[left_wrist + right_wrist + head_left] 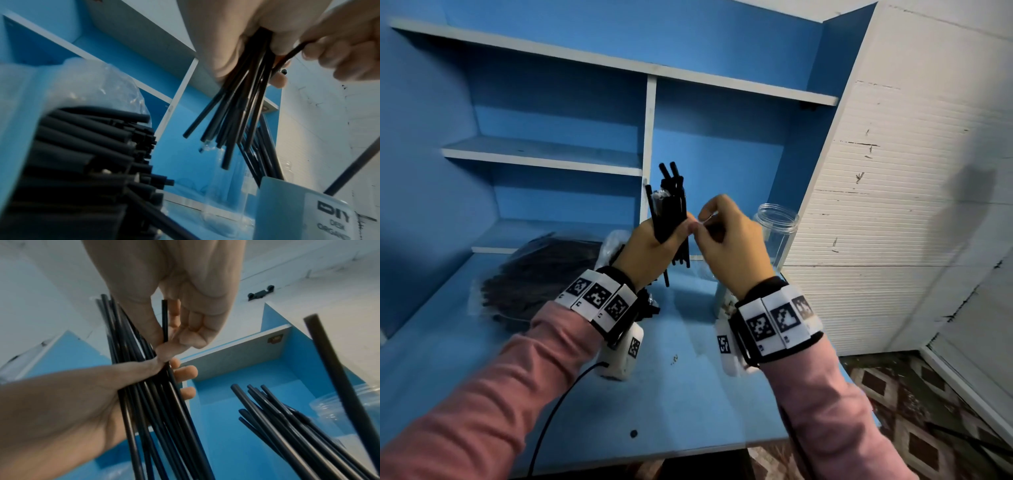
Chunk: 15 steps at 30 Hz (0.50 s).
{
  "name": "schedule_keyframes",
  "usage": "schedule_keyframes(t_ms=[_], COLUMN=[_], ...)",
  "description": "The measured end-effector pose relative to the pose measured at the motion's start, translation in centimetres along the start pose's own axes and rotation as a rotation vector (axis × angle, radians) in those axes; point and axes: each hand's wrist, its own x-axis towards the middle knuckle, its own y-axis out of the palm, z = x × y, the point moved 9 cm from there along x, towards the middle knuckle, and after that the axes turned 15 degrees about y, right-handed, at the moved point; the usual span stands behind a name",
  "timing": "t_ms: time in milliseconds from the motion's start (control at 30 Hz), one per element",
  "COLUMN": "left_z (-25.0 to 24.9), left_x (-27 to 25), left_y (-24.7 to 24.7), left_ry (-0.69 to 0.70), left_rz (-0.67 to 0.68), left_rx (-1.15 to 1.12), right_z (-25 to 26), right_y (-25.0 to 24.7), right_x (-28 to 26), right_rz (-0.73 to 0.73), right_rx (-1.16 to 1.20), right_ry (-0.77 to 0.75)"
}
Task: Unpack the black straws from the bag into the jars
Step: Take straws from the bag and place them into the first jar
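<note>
- The blue desk (688,394) with its white-edged blue shelving (558,157) fills most of the head view; its near edge is partly covered by the pink sleeves.
- The clear plastic bag of black straws (534,274) lies on the desk at the left, blurred in the head view; in the left wrist view its straw ends (86,146) loom close and out of focus, and the bag's far end is cut off.
- The empty clear plastic jar (777,233) stands at the back right of the desk, its lower part hidden behind the right hand.
- A second jar holding black straws (287,421) shows only in the wrist views, and only in part; its body is cut off by the frame edge, and a label reading "DIY" (333,212) sits on a container just beside it.
- The left hand (650,246) holds a bundle of thin black straws (669,212) upright above the desk, its grip clamped round their middle; a clear wrapper clings near the bundle's top.
- The right hand (726,240) is just beside the left, its grip pinched on a single black straw (165,321) at the edge of the bundle; thumb and forefinger meet on it while the other fingers curl, hiding the straw's lower part.
</note>
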Motion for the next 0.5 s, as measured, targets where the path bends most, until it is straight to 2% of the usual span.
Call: schedule_keyframes(t_ms=[133, 233, 400, 500], left_z=[-1.1, -0.7, -0.1, 0.1], left_x=[-0.3, -0.8, -1.8, -2.5], left_y=[1.2, 2.5, 5.2, 6.5], left_ry=[0.010, 0.001, 0.009, -0.035], left_rz=[0.044, 0.094, 0.286, 0.359], left_rx=[-0.061, -0.102, -0.133, -0.143], right_z=[-0.6, -1.1, -1.7, -1.0], right_y=[-1.6, -1.5, -2.2, -2.1], right_x=[0.9, 1.2, 1.2, 1.1], right_rz=[-0.027, -0.016, -0.044, 0.052], right_rx=[0.212, 0.215, 0.156, 0.355], right_ry=[0.071, 0.080, 0.099, 0.061])
